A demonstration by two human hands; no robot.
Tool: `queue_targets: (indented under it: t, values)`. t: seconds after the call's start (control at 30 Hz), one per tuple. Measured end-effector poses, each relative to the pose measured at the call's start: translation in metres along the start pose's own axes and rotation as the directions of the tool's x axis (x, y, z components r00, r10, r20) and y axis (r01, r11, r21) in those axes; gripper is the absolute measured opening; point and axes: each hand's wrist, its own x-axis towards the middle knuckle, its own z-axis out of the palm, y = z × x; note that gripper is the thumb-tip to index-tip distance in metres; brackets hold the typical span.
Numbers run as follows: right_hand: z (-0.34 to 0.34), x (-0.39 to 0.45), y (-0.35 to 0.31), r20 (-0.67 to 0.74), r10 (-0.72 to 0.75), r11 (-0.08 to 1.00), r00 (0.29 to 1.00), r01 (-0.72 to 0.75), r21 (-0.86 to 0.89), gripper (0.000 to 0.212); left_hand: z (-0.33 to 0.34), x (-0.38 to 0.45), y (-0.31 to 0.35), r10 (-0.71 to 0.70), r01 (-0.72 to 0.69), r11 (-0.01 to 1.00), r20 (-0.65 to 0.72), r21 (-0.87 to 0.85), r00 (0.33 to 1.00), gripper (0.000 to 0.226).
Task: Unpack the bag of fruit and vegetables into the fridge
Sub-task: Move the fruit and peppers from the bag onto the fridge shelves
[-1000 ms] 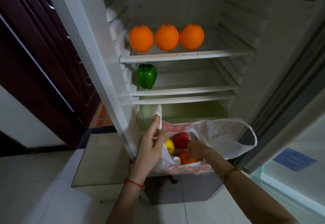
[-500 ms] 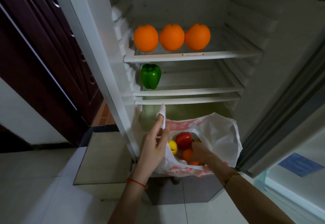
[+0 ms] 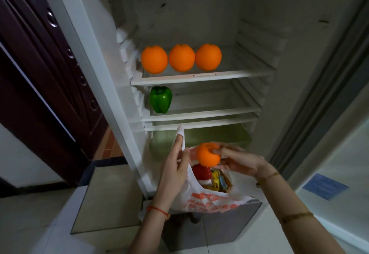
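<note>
Holding an orange (image 3: 208, 154) just above the bag (image 3: 207, 202), your right hand (image 3: 237, 161) has its fingers curled round it, while your left hand (image 3: 175, 171) pinches the bag's handle. Three oranges (image 3: 181, 57) sit on the fridge's (image 3: 201, 78) top shelf, a green pepper (image 3: 160, 99) below.

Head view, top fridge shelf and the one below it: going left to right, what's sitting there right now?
Top shelf, left to right: left orange → middle orange → right orange; the rest of the shelf to the right is bare. Shelf below: only a green pepper at its left end.
</note>
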Motion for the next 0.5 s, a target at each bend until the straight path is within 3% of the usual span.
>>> queue_targets:
  t: [0.07,0.17,0.27,0.33,0.4,0.47,0.5]
  values:
    - [0.000,-0.008,-0.009,-0.011,-0.060,0.998,0.998,0.060,0.011,0.080,0.000,0.001,0.004,0.007,-0.007,1.000,0.010,-0.021,1.000,0.055]
    - [0.006,-0.023,-0.035,-0.100,-0.188,0.982,0.977,0.189,-0.004,0.060,0.000,0.005,0.008,0.014,-0.015,0.998,-0.007,-0.061,1.000,0.057]
    - [0.009,-0.033,-0.071,-0.260,-0.372,0.928,0.891,0.360,-0.094,0.053,0.000,0.009,0.008,-0.018,0.017,0.998,-0.029,-0.057,0.999,0.058]
    - [0.011,-0.032,-0.099,-0.421,-0.523,0.852,0.741,0.447,-0.271,0.056,0.001,0.012,0.005,-0.021,0.020,0.998,-0.025,-0.057,0.999,0.058]
    - [0.015,-0.030,-0.126,-0.550,-0.652,0.758,0.522,0.472,-0.451,0.054,0.001,0.013,0.001,-0.040,0.038,0.998,-0.035,-0.058,0.999,0.056]
    - [0.018,-0.026,-0.152,-0.580,-0.746,0.662,0.326,0.451,-0.599,0.055,0.000,0.015,-0.001,-0.044,0.041,0.997,-0.041,-0.070,0.998,0.056]
    - [0.017,-0.023,-0.162,-0.566,-0.779,0.623,0.269,0.433,-0.652,0.056,0.000,0.015,-0.002,-0.050,0.047,0.997,-0.044,-0.067,0.998,0.056]
